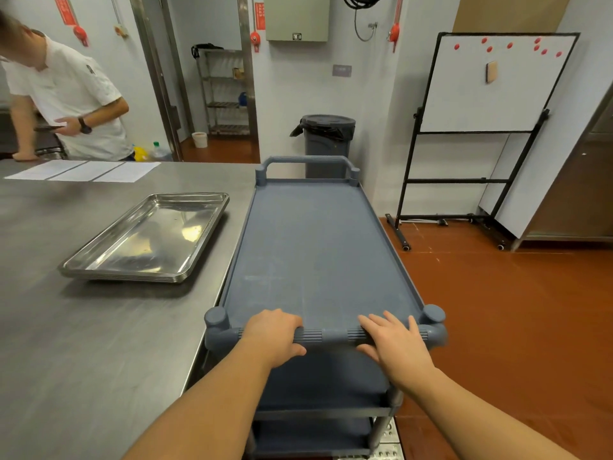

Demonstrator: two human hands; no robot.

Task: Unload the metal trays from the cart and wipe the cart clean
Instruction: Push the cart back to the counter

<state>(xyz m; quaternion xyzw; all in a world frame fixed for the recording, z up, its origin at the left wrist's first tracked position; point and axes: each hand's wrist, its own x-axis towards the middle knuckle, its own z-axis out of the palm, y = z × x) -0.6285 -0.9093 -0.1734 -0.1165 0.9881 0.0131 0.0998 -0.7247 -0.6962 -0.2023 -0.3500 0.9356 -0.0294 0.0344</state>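
The left grip [270,333] clasps the near handle [335,335] of the cart [318,247]; the right grip [394,343] rests on it, fingers laid straight across. The stacked metal trays [149,237] lie on the table [83,343], left of and beyond both grips, long axis running near-left to far-right; the cart runs near to far.

Pale walls [381,111], orange-brown floor [497,310], whiteboard [491,84], grey bin [326,144], and seemingly a storeroom doorway [219,94] behind.
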